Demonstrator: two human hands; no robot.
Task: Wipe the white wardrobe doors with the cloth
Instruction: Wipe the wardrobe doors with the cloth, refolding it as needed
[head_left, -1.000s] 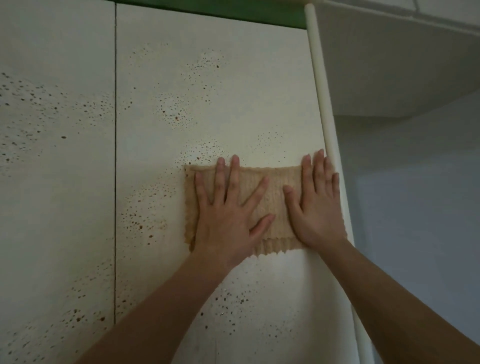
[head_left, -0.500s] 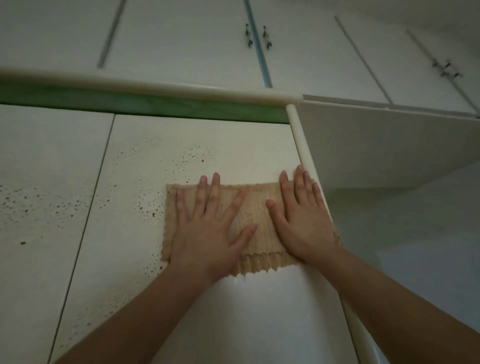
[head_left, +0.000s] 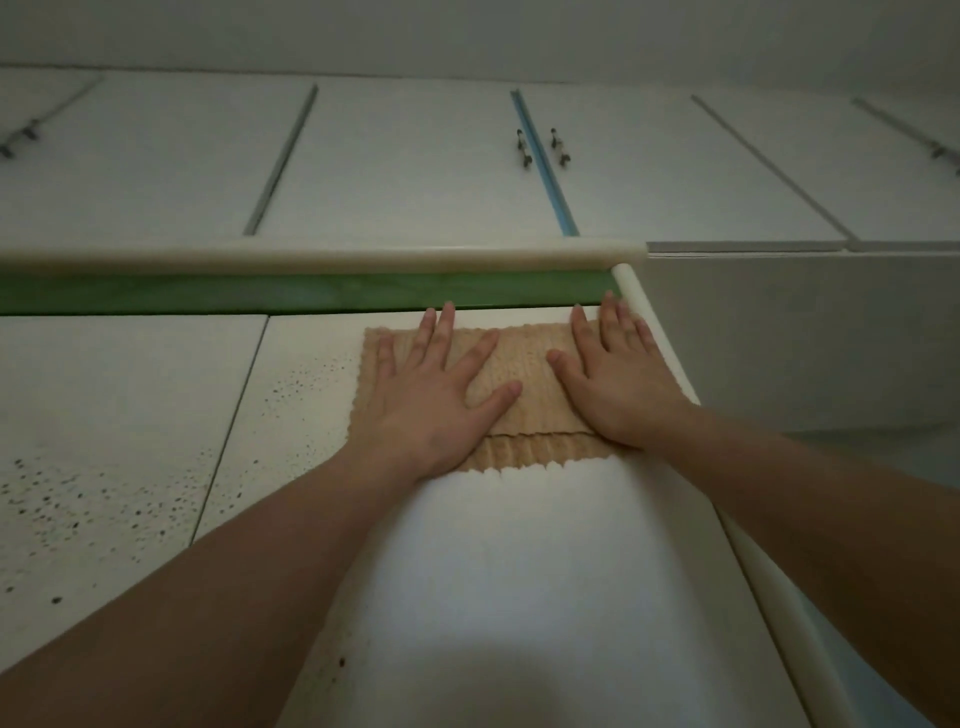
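A tan knitted cloth (head_left: 524, 364) lies flat against the white wardrobe door (head_left: 498, 571), right under the door's top edge. My left hand (head_left: 431, 395) presses on the cloth's left half with fingers straight and spread. My right hand (head_left: 618, 374) presses on its right half, fingers straight, the fingertips near the green strip (head_left: 260, 293). Below the cloth the door is clean white. Dark specks dot the door to the left of the cloth and the neighbouring door (head_left: 104, 441).
A cream rounded trim (head_left: 363, 258) runs across above the green strip, and another (head_left: 657, 343) runs down the door's right edge. Above are upper cabinet doors with small dark handles (head_left: 540, 148). A white side panel (head_left: 805, 332) stands to the right.
Both hands have slid the cloth up the door, from its middle to just under the green strip. The view has tilted upward, bringing the upper cabinets into sight.
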